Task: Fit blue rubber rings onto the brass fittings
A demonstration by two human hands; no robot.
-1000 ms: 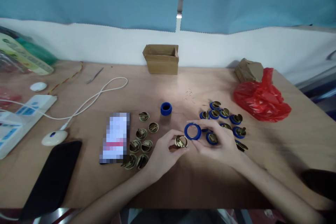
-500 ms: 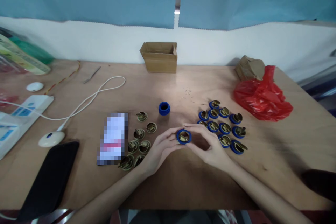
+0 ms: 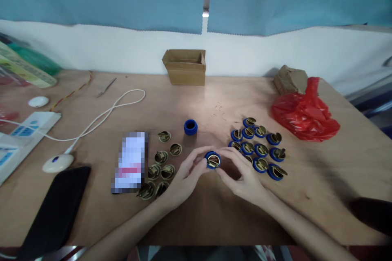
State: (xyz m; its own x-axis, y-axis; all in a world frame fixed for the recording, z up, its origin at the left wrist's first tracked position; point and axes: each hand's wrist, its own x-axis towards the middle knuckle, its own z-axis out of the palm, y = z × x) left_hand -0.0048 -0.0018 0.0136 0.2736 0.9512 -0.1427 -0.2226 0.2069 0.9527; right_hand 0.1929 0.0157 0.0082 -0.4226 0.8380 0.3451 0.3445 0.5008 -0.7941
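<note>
My left hand [image 3: 190,175] is closed, its thumb and fingers pinching the left side of a blue ring with a brass-coloured round piece [image 3: 212,160] set in it. On the opposite side, my right hand [image 3: 241,173] grips the same ring between thumb and fingertips. The brass face points up, with a bar across it. Left of my left hand lie several loose brass-coloured round pieces [image 3: 167,172] with flaps. Beyond my hands stands a blue ring stack [image 3: 190,127] with a dark open centre. Several blue rings with brass pieces [image 3: 261,149] lie to the right, some partly hidden by my right hand.
A cardboard box [image 3: 186,74] stands at the back. A red plastic bag [image 3: 306,116] and a brown paper package [image 3: 290,79] are at right. A lit phone [image 3: 130,163], a black phone-like slab [image 3: 55,212], a white cable [image 3: 107,111] and a power strip [image 3: 33,128] occupy the left.
My left thumb has come up against the ring's near left side. The ring has shifted slightly, and its brass bar shows at a different angle. Both hands still hold it.
</note>
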